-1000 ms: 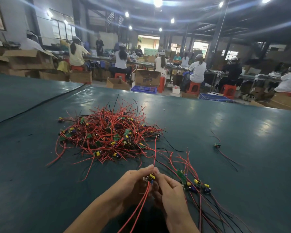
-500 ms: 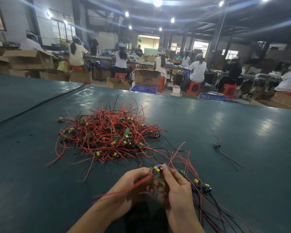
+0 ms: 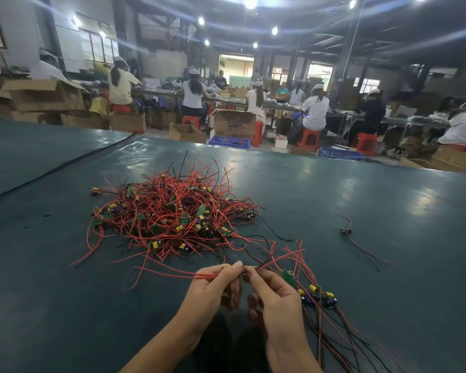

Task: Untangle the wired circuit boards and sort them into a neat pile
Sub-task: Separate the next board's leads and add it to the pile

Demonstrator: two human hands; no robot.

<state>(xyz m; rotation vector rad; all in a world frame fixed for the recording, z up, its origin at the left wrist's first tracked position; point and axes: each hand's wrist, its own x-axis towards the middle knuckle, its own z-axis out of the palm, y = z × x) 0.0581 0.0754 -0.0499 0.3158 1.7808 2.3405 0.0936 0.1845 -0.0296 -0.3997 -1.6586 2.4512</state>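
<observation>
One board [image 3: 223, 266] sits pinched between my two hands, nearly hidden by my fingertips. A second ago its red wires [image 3: 162, 273] hung down toward me between my wrists. Now they have swung round and stretch out to my left, low over the counter [image 3: 388, 205]. My left hand [image 3: 213, 289] pinches them close to the board. My right hand [image 3: 276, 300] pinches the thin leads on the other side, which fan out to the right above the small pile [image 3: 316, 292] beside my right hand. I judge this board is free of the big tangle [image 3: 172, 216], which lies apart ahead of me and looks no smaller. It should go onto the pile next, wires lined up with the others. A stray board [image 3: 347, 230] lies alone, well off to the right.
</observation>
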